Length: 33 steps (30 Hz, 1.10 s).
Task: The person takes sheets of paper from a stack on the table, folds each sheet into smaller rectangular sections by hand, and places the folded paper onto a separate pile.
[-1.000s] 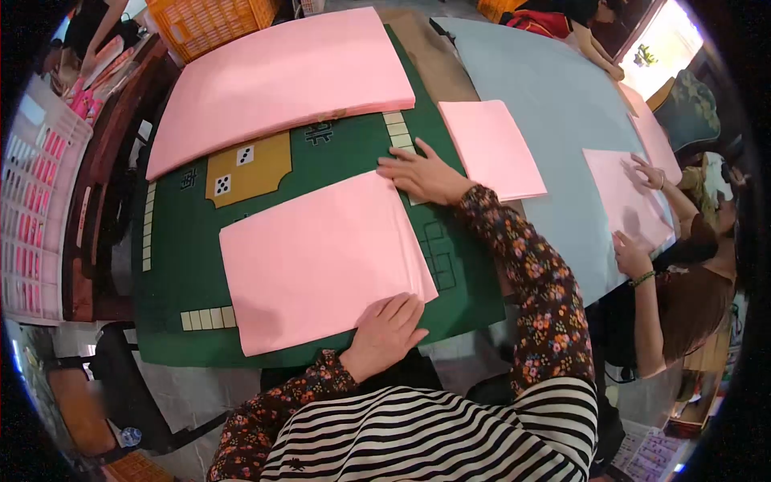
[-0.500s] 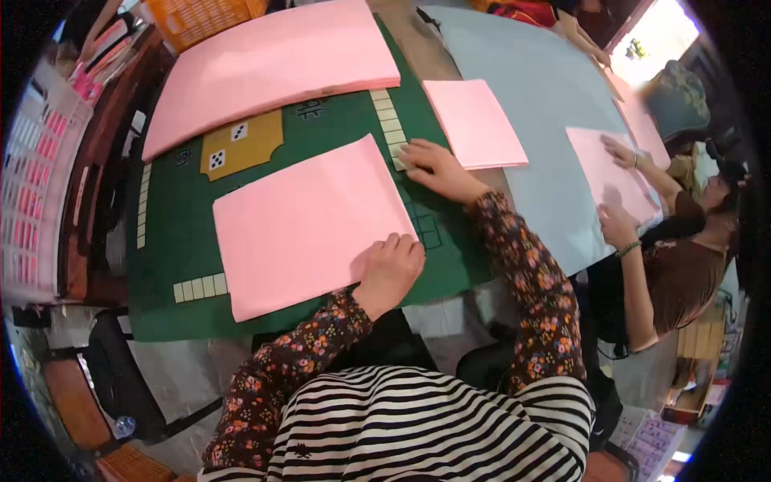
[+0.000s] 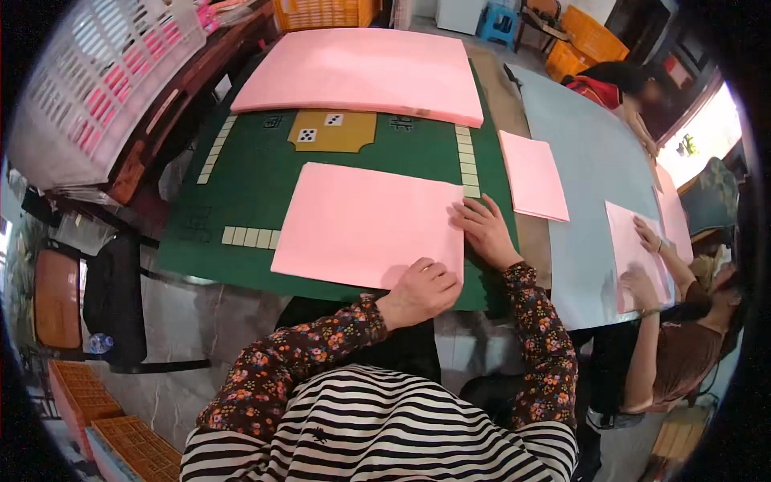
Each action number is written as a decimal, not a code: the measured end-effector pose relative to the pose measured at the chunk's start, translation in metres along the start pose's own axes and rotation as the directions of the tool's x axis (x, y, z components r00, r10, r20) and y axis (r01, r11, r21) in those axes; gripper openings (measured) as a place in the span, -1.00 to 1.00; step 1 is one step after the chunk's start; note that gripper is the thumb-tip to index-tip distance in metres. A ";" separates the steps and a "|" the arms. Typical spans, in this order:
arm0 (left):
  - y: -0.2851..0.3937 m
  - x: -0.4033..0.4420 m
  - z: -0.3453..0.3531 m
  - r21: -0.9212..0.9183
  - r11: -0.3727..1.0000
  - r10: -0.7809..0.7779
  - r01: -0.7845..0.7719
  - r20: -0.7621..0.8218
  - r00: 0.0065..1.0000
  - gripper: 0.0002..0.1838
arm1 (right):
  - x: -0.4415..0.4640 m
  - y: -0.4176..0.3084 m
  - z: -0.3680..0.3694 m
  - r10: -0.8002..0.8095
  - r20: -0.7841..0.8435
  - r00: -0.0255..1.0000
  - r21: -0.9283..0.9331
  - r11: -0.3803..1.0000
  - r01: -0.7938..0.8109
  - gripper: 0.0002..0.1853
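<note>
Fingers of the left hand [image 3: 422, 293]: resting half-curled on the pink sheet [image 3: 361, 225], near right corner; whether they are gripping, cannot tell. Fingers of the right hand [image 3: 487, 233]: touching its right edge, slightly spread. Pink sheet: extending left of both. Green mat [image 3: 217, 197]: lying beneath. Beyond the fingers: large pink stack [image 3: 361, 72]. Rightward: small pink pile [image 3: 534, 177]; farther, a co-worker's hands [image 3: 649, 235], resting on paper [image 3: 625, 233].

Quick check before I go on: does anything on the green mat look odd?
The large pink stack has a brownish patch on its near edge, odd against the pink; cause unclear. The nearer pink paper looks undamaged.
</note>
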<state>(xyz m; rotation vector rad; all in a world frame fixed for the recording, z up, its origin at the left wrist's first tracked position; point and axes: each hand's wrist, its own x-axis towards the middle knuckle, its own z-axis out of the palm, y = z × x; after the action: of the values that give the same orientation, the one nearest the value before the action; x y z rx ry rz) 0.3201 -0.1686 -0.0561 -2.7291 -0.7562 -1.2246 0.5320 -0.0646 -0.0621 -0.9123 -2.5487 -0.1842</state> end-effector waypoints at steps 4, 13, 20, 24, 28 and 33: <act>0.006 -0.034 -0.031 0.027 0.967 -0.254 0.253 0.193 0.948 -0.34 | -0.011 -0.009 -0.010 0.035 -0.058 0.998 -0.019 0.999 -0.036 -0.70; -0.124 -0.127 -0.096 0.203 0.966 -0.242 0.161 0.491 0.837 -0.44 | -0.031 -0.084 -0.067 0.011 -0.057 0.998 -0.039 0.999 -0.013 -0.71; -0.159 -0.109 -0.151 0.066 0.890 -0.401 0.451 0.582 0.707 -0.51 | -0.001 -0.138 -0.075 -0.111 0.034 0.993 0.051 0.993 0.109 -0.66; -0.147 -0.068 -0.091 -0.253 0.902 -0.197 0.349 0.479 0.856 -0.53 | 0.023 -0.147 -0.085 -0.154 0.097 0.983 0.051 0.987 0.150 -0.74; -0.121 -0.032 -0.045 -0.045 0.982 -0.147 0.185 0.439 0.886 -0.49 | 0.041 -0.145 -0.094 -0.185 0.170 0.968 0.078 0.982 0.174 -0.75; -0.128 -0.046 -0.009 -0.089 0.991 -0.058 0.100 0.391 0.919 -0.46 | 0.067 -0.130 -0.094 -0.152 0.214 0.965 0.185 0.976 0.112 -0.79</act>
<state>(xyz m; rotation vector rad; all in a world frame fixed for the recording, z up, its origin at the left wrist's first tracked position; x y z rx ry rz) 0.2298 -0.0773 -0.1015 -3.1052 -0.8629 -0.7558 0.4357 -0.1516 0.0540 -0.7340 -2.7863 0.1068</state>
